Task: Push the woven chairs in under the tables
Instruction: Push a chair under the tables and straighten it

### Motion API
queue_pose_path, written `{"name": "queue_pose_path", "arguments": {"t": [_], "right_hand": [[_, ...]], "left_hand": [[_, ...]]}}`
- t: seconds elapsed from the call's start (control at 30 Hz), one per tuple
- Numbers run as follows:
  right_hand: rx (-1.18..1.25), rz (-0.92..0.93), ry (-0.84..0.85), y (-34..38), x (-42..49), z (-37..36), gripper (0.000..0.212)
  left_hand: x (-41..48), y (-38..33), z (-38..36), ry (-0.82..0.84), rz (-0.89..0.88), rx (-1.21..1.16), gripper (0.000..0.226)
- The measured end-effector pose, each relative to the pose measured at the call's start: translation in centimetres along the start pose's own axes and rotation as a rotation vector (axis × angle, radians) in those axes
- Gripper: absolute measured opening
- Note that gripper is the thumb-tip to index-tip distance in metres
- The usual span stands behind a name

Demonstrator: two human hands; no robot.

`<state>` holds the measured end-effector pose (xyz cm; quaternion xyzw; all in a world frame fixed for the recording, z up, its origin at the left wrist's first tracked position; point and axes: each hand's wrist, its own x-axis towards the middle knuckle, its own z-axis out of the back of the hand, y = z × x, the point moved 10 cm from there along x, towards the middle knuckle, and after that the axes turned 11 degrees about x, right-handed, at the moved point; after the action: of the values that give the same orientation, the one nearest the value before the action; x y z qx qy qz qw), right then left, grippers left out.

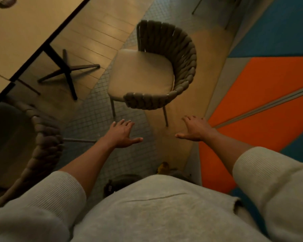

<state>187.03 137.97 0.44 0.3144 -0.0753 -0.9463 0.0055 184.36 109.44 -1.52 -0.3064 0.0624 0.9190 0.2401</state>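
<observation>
A woven chair (180, 55) with a tan seat cushion stands out on the floor, well apart from the light table (24, 28) at the upper left. Its curved rope back faces me and the right. My left hand (122, 134) and my right hand (195, 128) are both stretched out with fingers spread, just short of the chair's back rim and not touching it. A second woven chair (45, 137) sits at the left, its seat partly under the table's edge.
The table's black pedestal base (66, 70) stands on the wooden floor between table and chair. Orange and blue carpet (262, 102) lies on the right. Legs of another chair (198, 6) show at the top. My shoes (163, 167) are below the hands.
</observation>
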Motion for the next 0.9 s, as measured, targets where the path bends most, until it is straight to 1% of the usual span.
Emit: {"name": "queue_pose_path", "arguments": {"t": [0.13, 0.3, 0.43, 0.5, 0.57, 0.63, 0.73, 0.9], "right_hand": [[-0.066, 0.011, -0.040, -3.7, 2.3, 5.3, 0.103], [-0.099, 0.046, -0.067, -5.5, 6.7, 10.6, 0.098], [-0.170, 0.079, -0.060, -4.6, 11.4, 13.7, 0.093], [-0.186, 0.088, -0.077, -4.2, 13.7, 15.3, 0.091], [-0.199, 0.108, -0.060, -3.2, 15.9, 16.8, 0.091], [-0.236, 0.150, -0.023, -1.9, 18.1, 17.9, 0.083], [-0.275, 0.213, -0.013, -0.3, 21.6, 19.4, 0.077], [-0.348, 0.306, 0.027, 2.5, 25.9, 20.6, 0.080]], "left_hand": [[4.1, -2.4, 3.4, -0.034, -0.004, -0.014, 0.107], [8.3, -3.0, 6.9, -0.075, -0.015, -0.053, 0.103], [12.6, -1.4, 8.3, -0.050, 0.003, -0.086, 0.104], [14.7, -0.5, 9.2, -0.064, 0.022, -0.112, 0.100], [16.5, 0.3, 10.1, -0.059, 0.038, -0.155, 0.096], [17.5, 0.8, 10.5, -0.029, 0.045, -0.187, 0.096], [19.6, 2.3, 10.8, -0.006, 0.079, -0.224, 0.095], [20.4, 5.1, 11.2, -0.005, 0.173, -0.311, 0.095]]}}
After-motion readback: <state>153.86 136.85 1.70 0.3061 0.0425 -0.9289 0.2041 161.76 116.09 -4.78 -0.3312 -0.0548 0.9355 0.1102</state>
